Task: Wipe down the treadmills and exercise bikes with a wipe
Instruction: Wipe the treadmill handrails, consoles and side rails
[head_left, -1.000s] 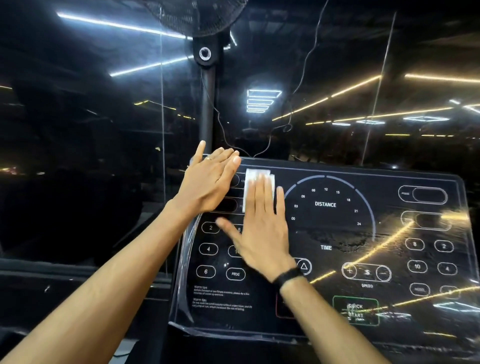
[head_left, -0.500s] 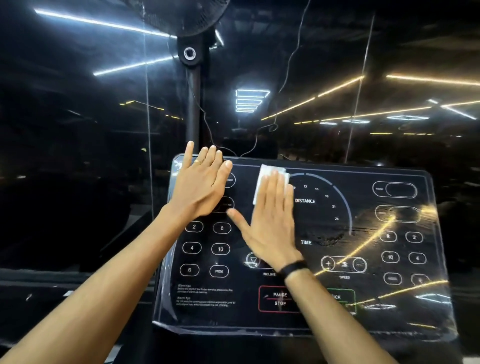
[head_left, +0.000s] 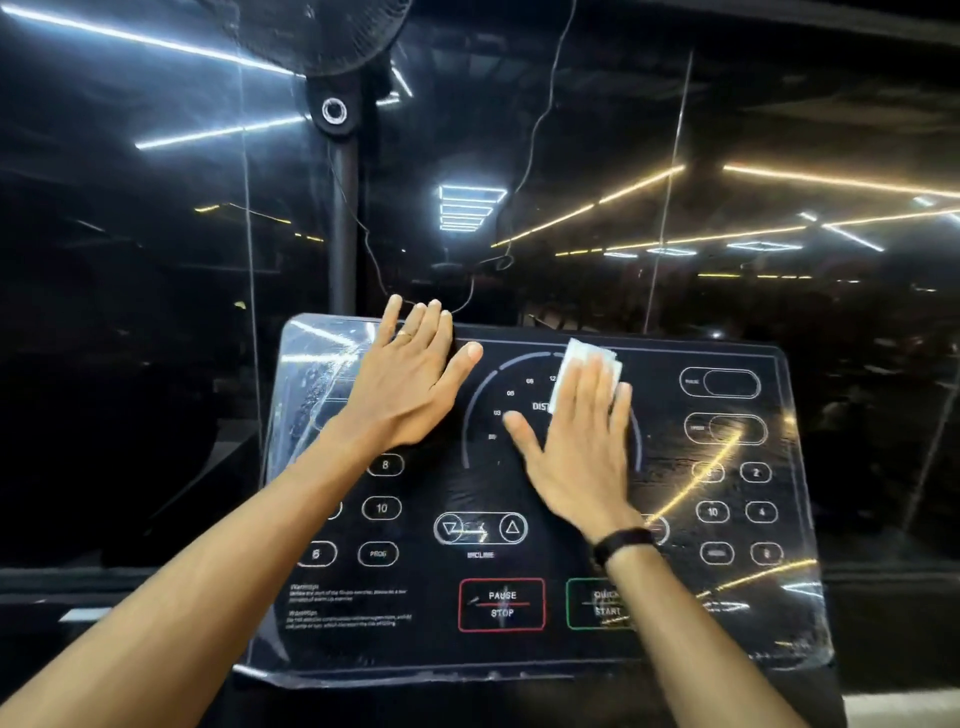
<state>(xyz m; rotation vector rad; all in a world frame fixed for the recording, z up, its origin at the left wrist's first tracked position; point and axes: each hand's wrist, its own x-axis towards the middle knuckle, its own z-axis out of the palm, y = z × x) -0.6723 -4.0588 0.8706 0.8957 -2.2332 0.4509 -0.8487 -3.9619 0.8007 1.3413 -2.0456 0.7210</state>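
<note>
Head view, right hand (head_left: 576, 447) slid wipe (head_left: 587, 364) rightward across console (head_left: 519, 649)

Dim room; ceiling strip lights (head_left: 218, 130) glare off glossy console (head_left: 519, 649); edges bowed, labels perhaps motion-blurred.

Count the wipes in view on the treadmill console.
1. The wipe lies flat under the right hand fingers, on the console dial's upper part. None shows under the left hand.

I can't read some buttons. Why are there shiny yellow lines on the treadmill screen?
Head view: the lines are glare, ceiling lights mirrored in the console's glossy plastic cover, washing out right-side buttons. The QUICK START button looks smeared by blur. The wide lens bends the console's edges.
</note>
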